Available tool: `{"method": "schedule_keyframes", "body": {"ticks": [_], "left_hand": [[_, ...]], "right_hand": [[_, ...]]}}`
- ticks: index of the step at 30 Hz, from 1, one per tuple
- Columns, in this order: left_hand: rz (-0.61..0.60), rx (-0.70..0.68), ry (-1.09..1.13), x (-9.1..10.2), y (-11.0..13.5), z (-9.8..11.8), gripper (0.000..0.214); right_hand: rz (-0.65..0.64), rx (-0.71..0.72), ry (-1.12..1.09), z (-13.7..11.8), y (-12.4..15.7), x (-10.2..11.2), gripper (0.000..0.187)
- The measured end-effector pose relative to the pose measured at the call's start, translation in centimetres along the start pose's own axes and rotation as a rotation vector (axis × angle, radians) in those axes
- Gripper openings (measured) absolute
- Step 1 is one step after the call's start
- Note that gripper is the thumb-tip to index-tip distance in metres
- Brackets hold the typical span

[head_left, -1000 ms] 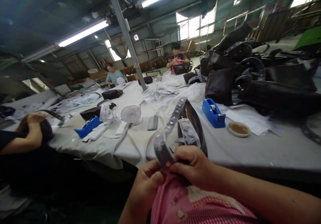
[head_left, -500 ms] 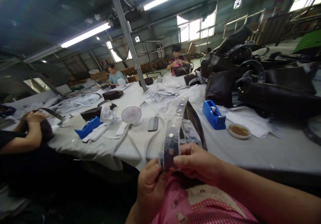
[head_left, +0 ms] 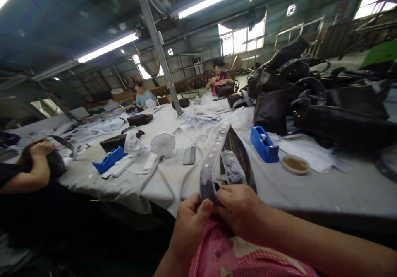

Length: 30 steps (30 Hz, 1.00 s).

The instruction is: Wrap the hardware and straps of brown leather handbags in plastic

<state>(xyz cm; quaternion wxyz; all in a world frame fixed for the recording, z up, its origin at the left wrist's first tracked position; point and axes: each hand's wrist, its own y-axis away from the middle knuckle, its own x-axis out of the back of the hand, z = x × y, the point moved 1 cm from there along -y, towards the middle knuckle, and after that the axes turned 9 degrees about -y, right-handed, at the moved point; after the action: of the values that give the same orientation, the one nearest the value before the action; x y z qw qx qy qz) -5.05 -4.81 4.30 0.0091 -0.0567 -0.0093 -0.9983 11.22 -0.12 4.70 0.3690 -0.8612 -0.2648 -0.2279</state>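
Observation:
A dark studded bag strap [head_left: 208,173], wrapped in clear plastic, curves up from my hands toward a dark brown handbag [head_left: 236,144] standing at the table's front edge. My left hand [head_left: 194,221] is closed on the strap's near end, its thumb pressed on top. Just to the right, my right hand [head_left: 240,206] has its fingers curled against the same strap; the fingertips are partly hidden. Inside the bag's opening shows crumpled plastic [head_left: 234,167].
On the table [head_left: 173,181] are a phone [head_left: 190,155], a white fan [head_left: 163,144], blue tape dispensers [head_left: 264,144] and a round dish [head_left: 295,164] of brown stuff. Dark bags [head_left: 341,111] pile up at right. A co-worker's arm [head_left: 34,169] is at left; other people sit farther back.
Both hands have shifted their grip on the strap. The left thumb now lies on top of it, and the right hand has turned knuckles-up. The strap has tilted.

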Motion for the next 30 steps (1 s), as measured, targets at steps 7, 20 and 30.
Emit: {"method": "schedule_keyframes", "body": {"ticks": [7, 20, 30], "left_hand": [[0.138, -0.063, -0.007, -1.5, 0.0, 0.4, 0.028], [-0.095, -0.624, -0.400, -0.5, -2.0, 2.9, 0.020], [-0.150, -0.189, -0.243, -0.4, -8.0, 6.1, 0.062]], "right_hand": [[0.057, 0.065, 0.256, -0.6, 0.7, -0.2, 0.018], [0.063, -0.840, -1.285, 0.6, -1.5, 3.7, 0.042], [0.152, -0.410, -0.601, 0.7, -4.4, 7.4, 0.024]]}}
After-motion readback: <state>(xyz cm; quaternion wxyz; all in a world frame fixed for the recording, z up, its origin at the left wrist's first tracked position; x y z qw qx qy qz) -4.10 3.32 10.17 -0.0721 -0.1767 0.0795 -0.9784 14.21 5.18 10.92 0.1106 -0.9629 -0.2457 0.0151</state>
